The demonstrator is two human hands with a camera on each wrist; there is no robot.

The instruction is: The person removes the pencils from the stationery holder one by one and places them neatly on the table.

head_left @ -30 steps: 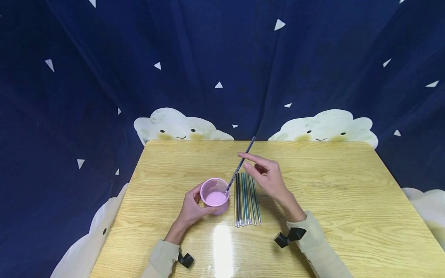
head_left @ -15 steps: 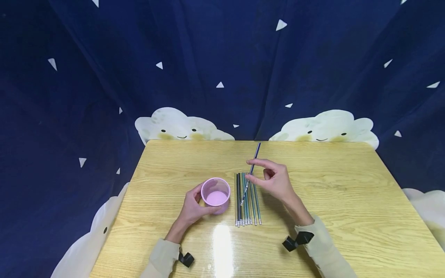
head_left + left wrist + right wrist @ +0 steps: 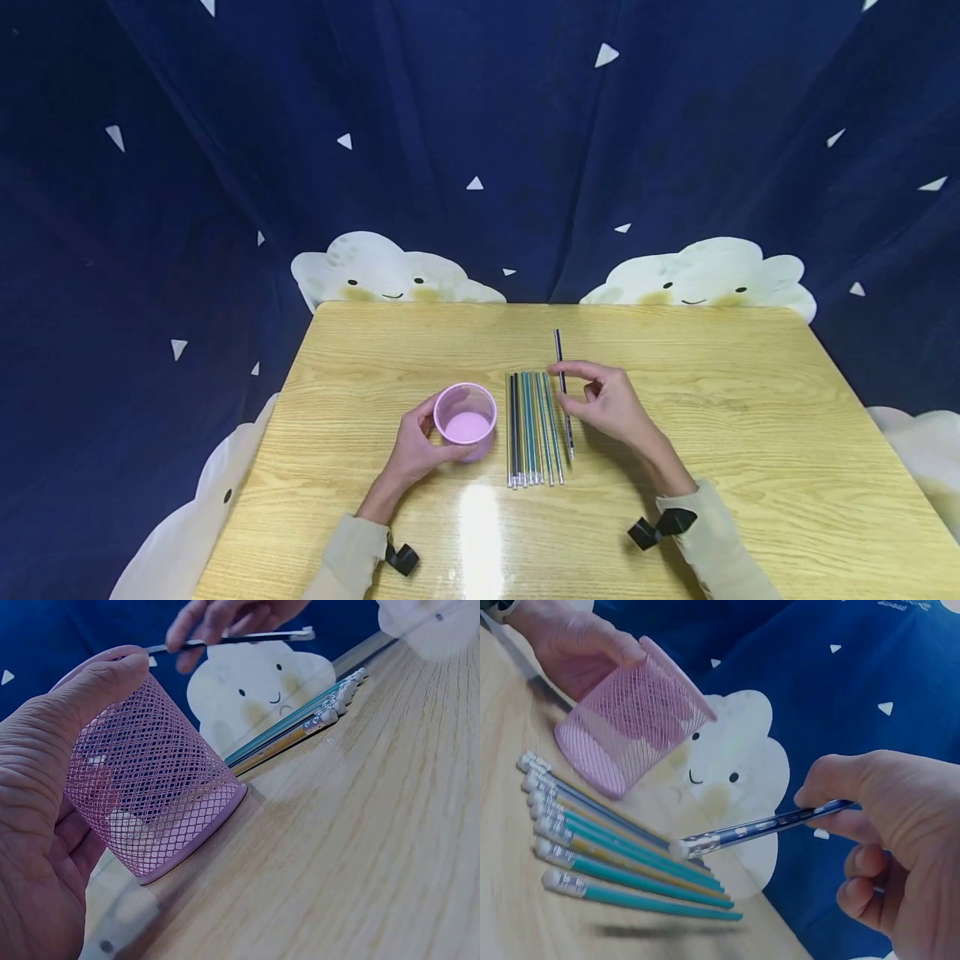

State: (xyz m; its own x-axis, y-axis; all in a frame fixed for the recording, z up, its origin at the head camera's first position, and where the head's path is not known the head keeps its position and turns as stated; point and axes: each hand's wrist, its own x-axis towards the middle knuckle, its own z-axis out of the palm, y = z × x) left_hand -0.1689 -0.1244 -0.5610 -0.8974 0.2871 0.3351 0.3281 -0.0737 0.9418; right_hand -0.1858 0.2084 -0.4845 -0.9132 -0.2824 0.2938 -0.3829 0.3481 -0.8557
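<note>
A pink mesh pencil cup point(image 3: 467, 425) stands on the table with nothing inside it, and my left hand point(image 3: 420, 450) grips its side, thumb across the front. To the right of the cup, several pencils point(image 3: 532, 429) in teal, gold and dark colours lie in a row, eraser ends toward me. My right hand point(image 3: 603, 402) pinches a dark blue pencil point(image 3: 757, 827) between thumb and fingers just right of that row. The right wrist view shows this pencil above the table, its white eraser end pointing toward the row, a shadow on the wood below.
The wooden table point(image 3: 735, 400) reaches out to both sides. Behind its far edge hangs a dark blue curtain point(image 3: 420, 125) with white triangles and cloud shapes point(image 3: 697, 271). A bright light reflection lies on the table in front of the cup.
My right hand has moved right and toward me, drawing the dark blue pencil out of the cup, across the row to its right side. The left hand and cup have stayed put.
</note>
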